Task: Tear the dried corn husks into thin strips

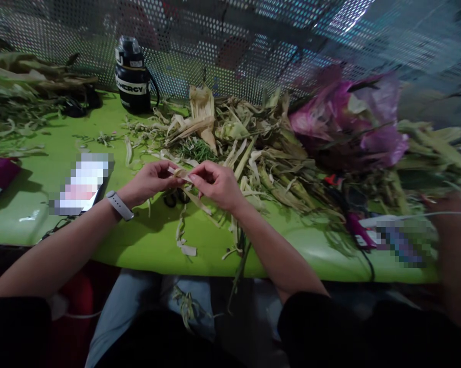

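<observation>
Okay | my left hand (156,179) and right hand (218,186) both pinch the husk strip (183,174) — thumbs on top | strip: above green table (138,245), before husk pile (234,129) | best held taut, worked gently — no jerks

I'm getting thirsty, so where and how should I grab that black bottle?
Probably take the black bottle by its loop handle, coming in from the right as pictured: the bottle stands upright, and the loop sticks out on that side.
</observation>
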A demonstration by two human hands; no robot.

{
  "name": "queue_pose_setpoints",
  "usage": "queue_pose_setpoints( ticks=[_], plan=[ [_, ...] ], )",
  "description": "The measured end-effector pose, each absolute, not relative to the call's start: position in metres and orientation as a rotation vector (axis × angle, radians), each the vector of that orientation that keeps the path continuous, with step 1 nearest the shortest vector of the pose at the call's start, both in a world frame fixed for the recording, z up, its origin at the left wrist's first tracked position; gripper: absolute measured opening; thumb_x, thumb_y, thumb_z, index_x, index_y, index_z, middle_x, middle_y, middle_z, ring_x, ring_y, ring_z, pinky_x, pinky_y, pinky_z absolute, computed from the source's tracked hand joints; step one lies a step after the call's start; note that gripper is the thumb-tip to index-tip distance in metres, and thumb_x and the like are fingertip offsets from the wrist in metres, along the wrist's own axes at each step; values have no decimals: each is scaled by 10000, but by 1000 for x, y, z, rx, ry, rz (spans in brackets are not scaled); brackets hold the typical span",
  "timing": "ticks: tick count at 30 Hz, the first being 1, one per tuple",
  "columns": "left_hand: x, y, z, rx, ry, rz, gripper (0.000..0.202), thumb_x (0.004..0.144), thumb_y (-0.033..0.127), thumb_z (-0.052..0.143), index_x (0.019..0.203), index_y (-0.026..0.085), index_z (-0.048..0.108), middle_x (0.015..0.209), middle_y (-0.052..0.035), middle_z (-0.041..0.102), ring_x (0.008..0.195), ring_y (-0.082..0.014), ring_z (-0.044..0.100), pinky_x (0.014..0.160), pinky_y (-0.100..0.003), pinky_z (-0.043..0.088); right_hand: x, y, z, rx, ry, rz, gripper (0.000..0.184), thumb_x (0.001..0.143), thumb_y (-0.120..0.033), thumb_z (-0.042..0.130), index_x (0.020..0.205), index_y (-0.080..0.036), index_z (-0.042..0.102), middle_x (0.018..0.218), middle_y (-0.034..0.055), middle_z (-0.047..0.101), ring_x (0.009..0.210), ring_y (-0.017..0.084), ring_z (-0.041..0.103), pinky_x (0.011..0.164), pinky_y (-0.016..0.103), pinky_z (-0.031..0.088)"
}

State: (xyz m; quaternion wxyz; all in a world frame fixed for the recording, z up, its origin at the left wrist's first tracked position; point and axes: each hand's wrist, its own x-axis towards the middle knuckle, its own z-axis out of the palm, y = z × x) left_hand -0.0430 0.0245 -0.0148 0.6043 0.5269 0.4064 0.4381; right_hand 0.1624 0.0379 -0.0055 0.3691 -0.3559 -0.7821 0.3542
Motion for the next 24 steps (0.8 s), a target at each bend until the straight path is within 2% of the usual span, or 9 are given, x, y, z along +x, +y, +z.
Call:
queue_pose_setpoints(
  ticks=[7,11,14,19,22,24],
  plan=[
    [-45,25,-15,1118,877,1071,488,595,212,920,975,140,621,743,17,694,677,-88,640,638,-204,488,160,41,-10,-886,-1911,1108,243,853,-413,670,825,-188,583,632,-42,570,477,81,521,437,222,466],
    [-45,26,-15,1157,878,1061,347,585,238,922,825,114,703,777,-27,723,695,-103,651,673,-232,514,158,40,-10,-893,-1821,1166,310,813,-460,723,809,-200,554,665,-43,584,473,78,527,423,220,482],
    [-45,26,-17,1167,940,1046,292,567,284,928,708,119,733,691,-29,710,637,-109,632,642,-248,512,156,37,-11,-901,-1848,1107,317,816,-473,722,803,-205,553,650,-43,582,484,83,535,440,222,474],
    [-45,23,-16,1330,955,944,258,613,328,901,774,156,794,761,-51,751,682,-131,650,669,-260,526,156,34,-10,-914,-1888,1058,234,853,-407,666,834,-202,555,749,-14,606,538,81,513,486,224,430],
    [-44,21,-14,1457,957,809,224,668,340,862,793,162,807,735,-50,740,626,-118,613,608,-239,489,158,36,-3,-942,-1950,1044,211,857,-393,650,917,-197,599,855,0,609,543,65,458,486,222,378],
    [-43,20,-15,1506,931,721,201,691,328,843,789,157,807,689,-43,718,585,-105,576,572,-228,455,158,36,0,-933,-2045,966,244,817,-411,693,883,-181,644,875,13,596,590,75,457,517,232,379]
  ],
)
